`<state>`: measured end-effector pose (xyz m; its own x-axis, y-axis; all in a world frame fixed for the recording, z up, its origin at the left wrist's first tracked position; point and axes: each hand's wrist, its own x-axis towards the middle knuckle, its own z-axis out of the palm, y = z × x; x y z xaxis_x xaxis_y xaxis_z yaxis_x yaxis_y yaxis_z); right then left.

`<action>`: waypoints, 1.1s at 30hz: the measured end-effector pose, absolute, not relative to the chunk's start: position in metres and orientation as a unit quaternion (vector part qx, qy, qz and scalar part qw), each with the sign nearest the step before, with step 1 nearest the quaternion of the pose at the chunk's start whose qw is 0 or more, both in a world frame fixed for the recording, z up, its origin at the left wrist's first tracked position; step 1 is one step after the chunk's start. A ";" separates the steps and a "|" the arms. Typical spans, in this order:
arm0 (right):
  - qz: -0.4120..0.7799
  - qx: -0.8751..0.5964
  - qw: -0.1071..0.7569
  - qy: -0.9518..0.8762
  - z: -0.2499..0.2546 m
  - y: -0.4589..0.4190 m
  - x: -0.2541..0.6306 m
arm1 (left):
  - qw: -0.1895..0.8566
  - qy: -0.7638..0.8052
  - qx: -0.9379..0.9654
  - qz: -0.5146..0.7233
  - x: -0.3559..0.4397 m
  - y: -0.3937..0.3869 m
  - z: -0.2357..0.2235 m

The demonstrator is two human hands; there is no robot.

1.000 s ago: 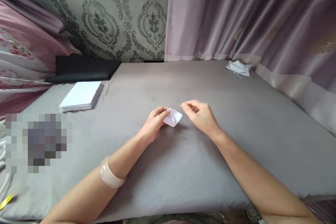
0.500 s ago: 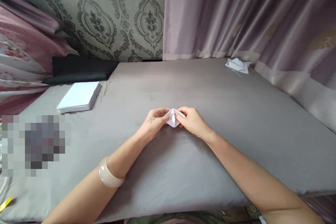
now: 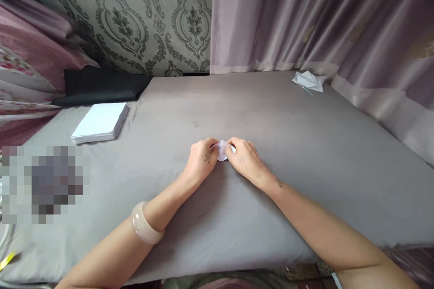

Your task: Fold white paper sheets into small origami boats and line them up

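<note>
A small piece of folded white paper (image 3: 222,151) is held at the middle of the table, between both hands. My left hand (image 3: 203,158) pinches its left side, with thumb and fingers closed on it. On the opposite side my right hand (image 3: 244,158) grips the right edge in the same way. The paper's middle bulges into a rounded shape, and its outer edges are partly hidden by my fingers.
On the left lies a stack of white paper (image 3: 100,122), with a folded black cloth (image 3: 105,83) behind it. Several folded white papers (image 3: 309,80) lie at the far right near the curtain (image 3: 271,18). Grey cloth covers the table (image 3: 210,108).
The paper has gone from a pointed diamond shape to a rounder, narrower one. My hands have turned inward and sit closer together, still holding it.
</note>
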<state>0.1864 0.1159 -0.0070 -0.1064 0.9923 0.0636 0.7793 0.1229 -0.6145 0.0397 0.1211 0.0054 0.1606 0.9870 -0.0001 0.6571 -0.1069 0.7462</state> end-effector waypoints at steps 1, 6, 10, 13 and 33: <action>0.218 -0.622 0.238 -0.713 -0.008 0.117 0.187 | 0.296 0.590 0.704 0.261 0.040 0.122 0.005; 0.238 -0.593 0.255 -0.726 -0.011 0.122 0.191 | 0.282 0.587 0.718 0.247 0.034 0.131 -0.003; 0.226 -0.576 0.270 -0.738 -0.012 0.124 0.194 | 0.366 0.564 0.685 0.280 0.029 0.137 -0.003; 0.238 -0.553 0.272 -0.751 -0.012 0.127 0.197 | 0.380 0.556 0.683 0.283 0.028 0.138 -0.003; 0.385 -0.520 0.285 -0.707 -0.016 0.142 0.199 | 0.360 0.595 0.667 0.268 0.030 0.138 0.000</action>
<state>0.1989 0.1423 -0.0163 -0.2970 0.9549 0.0017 0.5163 0.1621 -0.8409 0.0304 0.1381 -0.0003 0.1487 0.9863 -0.0711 0.6010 -0.0330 0.7986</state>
